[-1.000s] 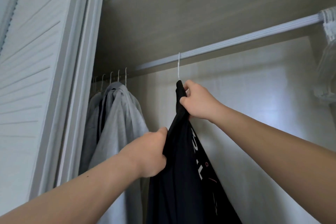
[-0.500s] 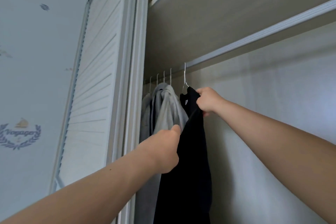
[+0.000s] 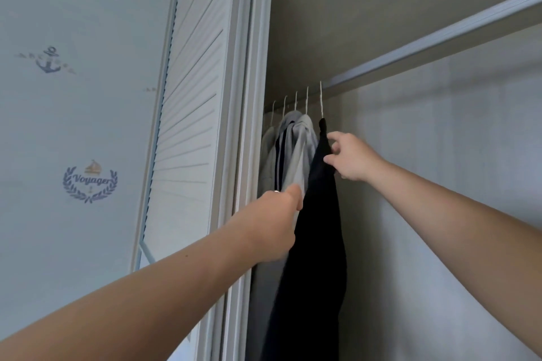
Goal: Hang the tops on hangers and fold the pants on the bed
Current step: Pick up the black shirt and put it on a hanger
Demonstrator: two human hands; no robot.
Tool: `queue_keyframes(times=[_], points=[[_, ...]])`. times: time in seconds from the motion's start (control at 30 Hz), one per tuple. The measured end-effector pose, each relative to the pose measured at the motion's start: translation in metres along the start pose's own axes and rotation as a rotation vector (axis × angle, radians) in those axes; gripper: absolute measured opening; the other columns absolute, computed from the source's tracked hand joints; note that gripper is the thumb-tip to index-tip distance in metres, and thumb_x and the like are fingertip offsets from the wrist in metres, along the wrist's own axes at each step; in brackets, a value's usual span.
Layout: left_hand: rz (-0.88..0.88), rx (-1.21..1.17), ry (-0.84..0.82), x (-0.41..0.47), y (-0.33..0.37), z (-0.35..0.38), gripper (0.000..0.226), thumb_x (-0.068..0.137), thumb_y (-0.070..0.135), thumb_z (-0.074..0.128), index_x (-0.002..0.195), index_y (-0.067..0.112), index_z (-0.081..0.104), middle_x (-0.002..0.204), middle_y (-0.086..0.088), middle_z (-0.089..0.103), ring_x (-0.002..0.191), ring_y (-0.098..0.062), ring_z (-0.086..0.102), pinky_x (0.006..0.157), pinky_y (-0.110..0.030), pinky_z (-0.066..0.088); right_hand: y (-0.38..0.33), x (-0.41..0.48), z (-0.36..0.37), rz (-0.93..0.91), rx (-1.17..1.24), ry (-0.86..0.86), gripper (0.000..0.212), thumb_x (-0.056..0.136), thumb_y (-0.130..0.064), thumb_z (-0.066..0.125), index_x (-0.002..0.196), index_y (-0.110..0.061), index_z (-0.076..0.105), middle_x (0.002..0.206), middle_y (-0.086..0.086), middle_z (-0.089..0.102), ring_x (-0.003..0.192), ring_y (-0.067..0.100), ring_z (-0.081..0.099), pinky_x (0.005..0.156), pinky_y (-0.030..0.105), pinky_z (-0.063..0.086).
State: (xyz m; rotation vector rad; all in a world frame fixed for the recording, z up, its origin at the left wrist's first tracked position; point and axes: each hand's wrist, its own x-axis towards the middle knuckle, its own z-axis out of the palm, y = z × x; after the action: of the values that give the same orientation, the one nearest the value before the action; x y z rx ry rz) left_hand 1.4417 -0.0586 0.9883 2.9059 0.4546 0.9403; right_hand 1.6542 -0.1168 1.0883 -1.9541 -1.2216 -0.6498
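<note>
A black top [image 3: 315, 214] is seen hanging from a white hanger [image 3: 321, 98], whose hook sits over the closet rail [image 3: 425, 45] directly above the right hand [image 3: 350, 157]. The right hand is held just beside the shoulder of the garment, on its far side from the left hand; thumb and fingers are spread apart, with the fingertips touching or nearly touching the dark cloth, and nothing is clamped between them. The left hand [image 3: 277, 224] is placed lower, against the near edge of the black top, with the thumb pointing upward; whether its fingers are closed on the fabric cannot be told, since they are hidden behind the hand itself. Beyond the left hand, toward the louvred door [image 3: 190, 126], several grey tops [image 3: 293, 152] are hung close together on their own hangers, the nearest one touching the black top. The hanging step for this garment is judged to be nearly finished: the weight appears to be carried by the rail and not by either hand. For the next move, a clean release would be called for, with the garment checked for sitting evenly on the hanger so that it does not slip off one shoulder. The bed and the pants are not in view, so the state of the folding step cannot be judged.
</note>
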Motion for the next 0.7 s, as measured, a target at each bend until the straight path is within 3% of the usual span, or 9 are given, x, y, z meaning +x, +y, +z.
queue_keyframes(times=[0.07, 0.13, 0.2, 0.27, 0.33, 0.47, 0.6, 0.7], points=[[-0.007, 0.01, 0.023, -0.017, -0.004, -0.003, 0.03, 0.095, 0.001, 0.043, 0.117, 0.021, 0.042, 0.082, 0.001, 0.049, 0.065, -0.018, 0.054, 0.054, -0.033, 0.043, -0.002, -0.025, 0.008, -0.041, 0.045, -0.037, 0.054, 0.094, -0.013, 0.065, 0.145, -0.018, 0.049, 0.104, -0.004, 0.064, 0.083, 0.019, 0.063, 0.078, 0.033, 0.051], [-0.006, 0.013, 0.059, -0.041, -0.009, -0.007, 0.023, 0.096, 0.007, 0.04, 0.111, 0.023, 0.044, 0.086, 0.002, 0.053, 0.073, -0.021, 0.058, 0.063, -0.038, 0.05, -0.009, -0.056, 0.018, -0.096, 0.073, -0.061, 0.05, 0.094, -0.017, 0.065, 0.142, -0.025, 0.051, 0.109, -0.007, 0.061, 0.084, 0.011, 0.062, 0.077, 0.026, 0.046], [-0.004, 0.032, 0.112, -0.07, -0.018, -0.012, 0.013, 0.098, 0.017, 0.04, 0.107, 0.023, 0.047, 0.093, 0.005, 0.056, 0.084, -0.021, 0.058, 0.073, -0.038, 0.052, -0.021, -0.091, 0.029, -0.162, 0.095, -0.079, 0.05, 0.095, -0.025, 0.065, 0.143, -0.028, 0.05, 0.123, -0.007, 0.059, 0.104, 0.013, 0.062, 0.085, 0.025, 0.043], [-0.021, 0.058, 0.148, -0.105, -0.029, -0.017, 0.013, 0.101, 0.031, 0.043, 0.11, 0.025, 0.049, 0.105, 0.009, 0.057, 0.094, -0.018, 0.058, 0.081, -0.039, 0.052, -0.038, -0.126, 0.039, -0.247, 0.093, -0.096, 0.053, 0.096, -0.033, 0.061, 0.147, -0.029, 0.045, 0.14, -0.006, 0.053, 0.128, 0.016, 0.051, 0.103, 0.032, 0.04], [-0.049, 0.093, 0.16, -0.145, -0.041, -0.023, 0.022, 0.101, 0.044, 0.043, 0.116, 0.029, 0.05, 0.114, 0.012, 0.058, 0.104, -0.015, 0.056, 0.085, -0.036, 0.05, -0.06, -0.163, 0.05, -0.345, 0.047, -0.111, 0.057, 0.098, -0.041, 0.054, 0.152, -0.029, 0.038, 0.154, -0.007, 0.041, 0.142, 0.017, 0.036, 0.116, 0.038, 0.03], [-0.16, 0.219, 0.131, -0.241, -0.065, -0.038, 0.044, 0.099, 0.057, 0.033, 0.134, 0.033, 0.047, 0.137, 0.015, 0.052, 0.125, -0.012, 0.045, 0.101, -0.033, 0.038, -0.116, -0.239, 0.075, -0.462, -0.024, -0.168, 0.063, 0.098, -0.058, 0.035, 0.157, -0.037, 0.024, 0.165, -0.008, 0.02, 0.154, 0.015, 0.01, 0.122, 0.041, 0.012], [-0.317, 0.271, 0.12, -0.353, -0.079, -0.058, 0.066, 0.092, 0.066, 0.017, 0.145, 0.035, 0.041, 0.151, 0.017, 0.04, 0.142, -0.011, 0.029, 0.111, -0.032, 0.029, -0.178, -0.325, 0.11, -0.521, 0.012, -0.298, 0.07, 0.092, -0.068, 0.021, 0.157, -0.043, 0.013, 0.164, -0.021, 0.0, 0.155, 0.015, -0.003, 0.123, 0.045, 0.001], [-0.474, 0.262, 0.108, -0.443, -0.085, -0.069, 0.067, 0.091, 0.069, 0.014, 0.149, 0.04, 0.033, 0.16, 0.016, 0.029, 0.15, -0.012, 0.014, 0.115, -0.033, 0.019, -0.228, -0.397, 0.139, -0.551, 0.089, -0.408, 0.072, 0.088, -0.072, 0.011, 0.156, -0.049, 0.005, 0.157, -0.029, -0.013, 0.153, 0.01, -0.012, 0.121, 0.041, -0.008]])
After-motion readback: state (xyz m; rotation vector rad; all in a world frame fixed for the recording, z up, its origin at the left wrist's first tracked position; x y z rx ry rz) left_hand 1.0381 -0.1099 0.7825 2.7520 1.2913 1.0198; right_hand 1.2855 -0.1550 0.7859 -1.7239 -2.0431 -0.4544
